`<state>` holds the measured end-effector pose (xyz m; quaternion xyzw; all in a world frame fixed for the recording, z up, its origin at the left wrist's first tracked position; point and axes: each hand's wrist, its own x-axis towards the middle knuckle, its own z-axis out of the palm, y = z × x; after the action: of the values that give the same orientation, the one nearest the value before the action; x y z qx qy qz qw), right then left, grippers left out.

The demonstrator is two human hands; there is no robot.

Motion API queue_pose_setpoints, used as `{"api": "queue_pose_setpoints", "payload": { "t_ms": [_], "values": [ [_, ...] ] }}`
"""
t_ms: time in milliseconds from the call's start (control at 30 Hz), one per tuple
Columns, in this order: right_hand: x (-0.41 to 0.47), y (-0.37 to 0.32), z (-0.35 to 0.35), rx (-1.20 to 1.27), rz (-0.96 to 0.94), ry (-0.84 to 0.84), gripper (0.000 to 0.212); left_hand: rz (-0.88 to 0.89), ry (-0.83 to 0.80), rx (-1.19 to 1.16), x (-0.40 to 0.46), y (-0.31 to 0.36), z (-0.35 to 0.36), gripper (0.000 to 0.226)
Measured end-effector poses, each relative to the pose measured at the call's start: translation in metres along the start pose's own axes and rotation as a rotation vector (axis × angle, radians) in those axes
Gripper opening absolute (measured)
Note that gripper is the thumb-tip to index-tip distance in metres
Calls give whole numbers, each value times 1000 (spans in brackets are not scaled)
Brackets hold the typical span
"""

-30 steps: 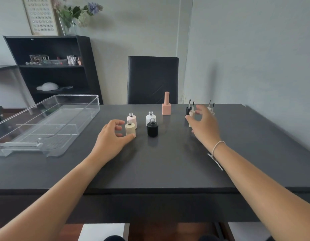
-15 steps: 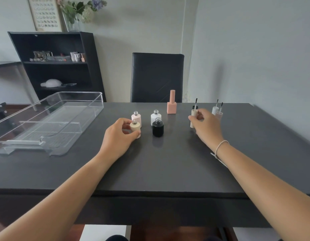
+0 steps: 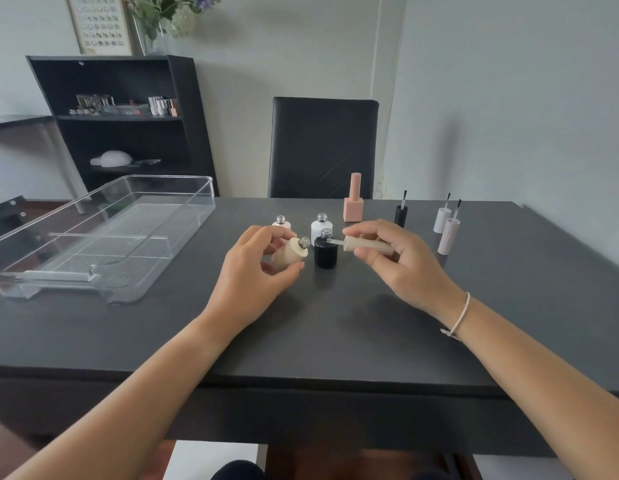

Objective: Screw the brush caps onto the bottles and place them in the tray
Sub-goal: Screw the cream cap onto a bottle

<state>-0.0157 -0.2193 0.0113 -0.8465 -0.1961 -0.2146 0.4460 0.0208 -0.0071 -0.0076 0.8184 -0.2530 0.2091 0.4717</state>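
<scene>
My left hand (image 3: 247, 275) holds a beige bottle (image 3: 291, 253) tilted, its open metal neck pointing right. My right hand (image 3: 401, 263) holds the matching beige brush cap (image 3: 365, 244) level, brush tip aimed left, a short gap from the bottle's neck. On the table stand an open black bottle (image 3: 325, 253), an open white bottle (image 3: 321, 227) and an open pink bottle (image 3: 281, 222), partly hidden by my left fingers. A capped peach square bottle (image 3: 353, 204) stands behind them. Three brush caps stand brush-up at the right: black (image 3: 401, 213), white (image 3: 442, 219), pale pink (image 3: 448, 235). The clear tray (image 3: 155, 237) lies at the left.
The dark table (image 3: 336, 323) runs to a wall on the right. A black chair (image 3: 322, 147) stands at the far side. A black shelf unit (image 3: 121, 123) stands behind the tray.
Both hands lifted their items off the table. The beige bottle is now tilted toward the right, and the beige cap has swung level and come left toward it.
</scene>
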Motion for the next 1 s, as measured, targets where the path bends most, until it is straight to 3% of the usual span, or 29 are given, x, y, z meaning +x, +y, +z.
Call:
{"api": "queue_pose_setpoints", "payload": {
  "t_ms": [233,633,1000],
  "values": [
    [-1,-1,0,37,-35,32,25,71,-18,-29,-2,5,-1,36],
    [2,2,1,-25,-71,56,14,113,-41,-25,0,5,-1,43],
    [3,9,6,-140,-218,30,21,127,-95,19,-1,1,1,33]
  ]
}}
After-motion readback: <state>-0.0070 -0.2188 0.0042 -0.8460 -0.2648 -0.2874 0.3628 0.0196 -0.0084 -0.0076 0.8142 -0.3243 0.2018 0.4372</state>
